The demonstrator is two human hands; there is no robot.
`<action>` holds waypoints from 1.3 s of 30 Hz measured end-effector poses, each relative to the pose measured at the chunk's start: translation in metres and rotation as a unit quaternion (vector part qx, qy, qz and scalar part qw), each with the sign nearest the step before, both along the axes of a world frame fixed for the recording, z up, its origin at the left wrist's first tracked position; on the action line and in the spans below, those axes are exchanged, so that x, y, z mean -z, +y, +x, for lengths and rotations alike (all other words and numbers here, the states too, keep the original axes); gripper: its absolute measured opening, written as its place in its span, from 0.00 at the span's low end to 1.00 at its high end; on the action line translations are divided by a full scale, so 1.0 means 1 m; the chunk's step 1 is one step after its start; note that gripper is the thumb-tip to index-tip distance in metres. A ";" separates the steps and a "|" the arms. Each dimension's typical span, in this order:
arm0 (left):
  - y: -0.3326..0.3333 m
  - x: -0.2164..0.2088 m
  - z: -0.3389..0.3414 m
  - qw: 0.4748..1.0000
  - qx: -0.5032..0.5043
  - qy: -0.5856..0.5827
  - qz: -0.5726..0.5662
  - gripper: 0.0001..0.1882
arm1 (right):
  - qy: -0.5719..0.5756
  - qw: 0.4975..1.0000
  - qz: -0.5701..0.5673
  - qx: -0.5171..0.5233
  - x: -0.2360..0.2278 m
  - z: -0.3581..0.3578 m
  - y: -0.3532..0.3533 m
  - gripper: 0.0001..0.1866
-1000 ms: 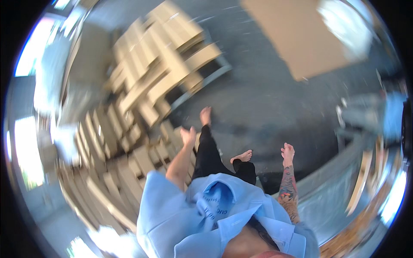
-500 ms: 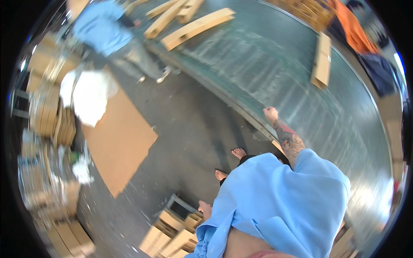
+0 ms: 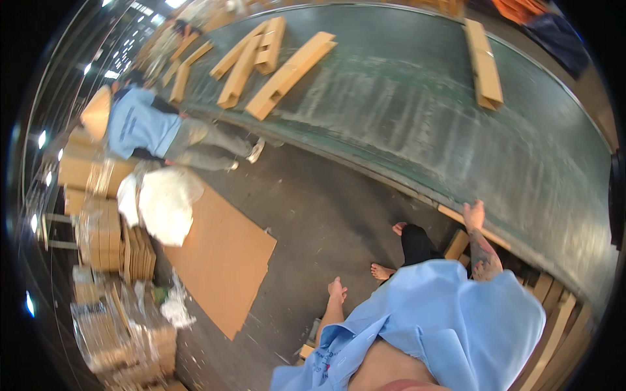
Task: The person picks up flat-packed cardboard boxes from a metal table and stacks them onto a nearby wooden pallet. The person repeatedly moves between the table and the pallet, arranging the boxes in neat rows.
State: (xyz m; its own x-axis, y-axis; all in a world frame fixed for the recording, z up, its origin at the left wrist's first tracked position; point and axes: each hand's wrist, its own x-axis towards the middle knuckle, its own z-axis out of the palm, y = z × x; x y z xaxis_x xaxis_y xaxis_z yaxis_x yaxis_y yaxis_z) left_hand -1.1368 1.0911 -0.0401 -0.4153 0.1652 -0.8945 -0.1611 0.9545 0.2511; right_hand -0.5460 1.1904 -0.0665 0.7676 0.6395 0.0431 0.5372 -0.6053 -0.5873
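Note:
My right hand (image 3: 474, 215) is over the near edge of the green conveyor belt (image 3: 404, 124), small and a little blurred. Its fingers look loosely bent and a bit apart, with nothing visible in them. Low on my left side, my left hand (image 3: 337, 289) hangs above the floor, empty, thumb and fingers slightly apart. A long cardboard box (image 3: 484, 65) lies across the belt, well beyond my right hand. Farther left on the belt rests another long cardboard box (image 3: 290, 75), beside several similar ones.
A flat cardboard sheet (image 3: 222, 254) lies on the floor at left, with a white plastic bag (image 3: 166, 205) at its far end. Wrapped cardboard stacks (image 3: 124, 326) line the left. A person in a blue shirt (image 3: 143, 124) stands by the belt. Long cardboard pieces (image 3: 551, 339) are at lower right.
The view has swung, so the belt and boxes sit elsewhere in the picture. My right hand has come nearer the belt's edge, and its fist looks looser. My left hand stays low and empty.

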 end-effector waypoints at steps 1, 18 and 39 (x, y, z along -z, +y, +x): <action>0.015 -0.003 0.010 1.000 0.023 0.006 0.003 0.31 | -0.018 1.000 0.015 0.012 0.001 0.031 0.019 0.31; 0.068 -0.091 0.044 0.984 0.118 0.099 -0.093 0.25 | -0.134 0.957 -0.184 0.182 -0.031 0.372 0.427 0.63; 0.087 -0.082 0.096 0.985 0.059 0.164 0.022 0.24 | -0.072 0.962 -0.248 -0.088 -0.073 0.145 0.392 0.63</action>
